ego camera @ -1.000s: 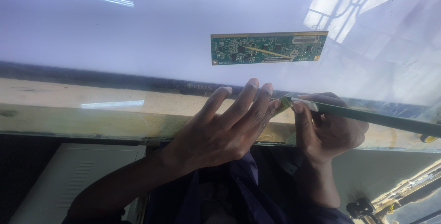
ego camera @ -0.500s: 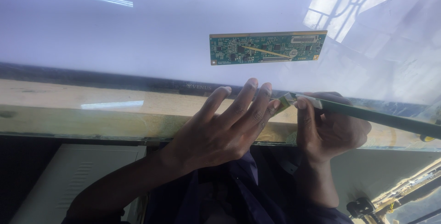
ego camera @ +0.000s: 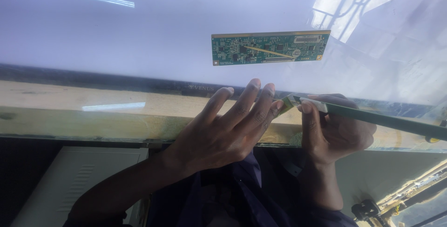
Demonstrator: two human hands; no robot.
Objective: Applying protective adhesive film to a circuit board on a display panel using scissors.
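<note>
A large glossy white display panel (ego camera: 139, 36) lies flat before me, its dark lower edge strip (ego camera: 93, 78) running left to right. My left hand (ego camera: 223, 129) rests flat, fingers spread, on the panel's near edge. My right hand (ego camera: 333, 131) pinches the left end of a long narrow green circuit strip (ego camera: 382, 119) that runs right along that edge. The left fingertips touch the strip's end. A green rectangular circuit board (ego camera: 270, 47) lies on the panel beyond both hands.
A worn wooden bench edge (ego camera: 70, 115) shows under the panel. A white vented casing (ego camera: 74, 185) sits lower left. A small dark fitting (ego camera: 368, 208) lies at lower right. Window reflections cross the panel's upper right.
Both hands and the green strip stay almost where they were; the view has shifted only slightly.
</note>
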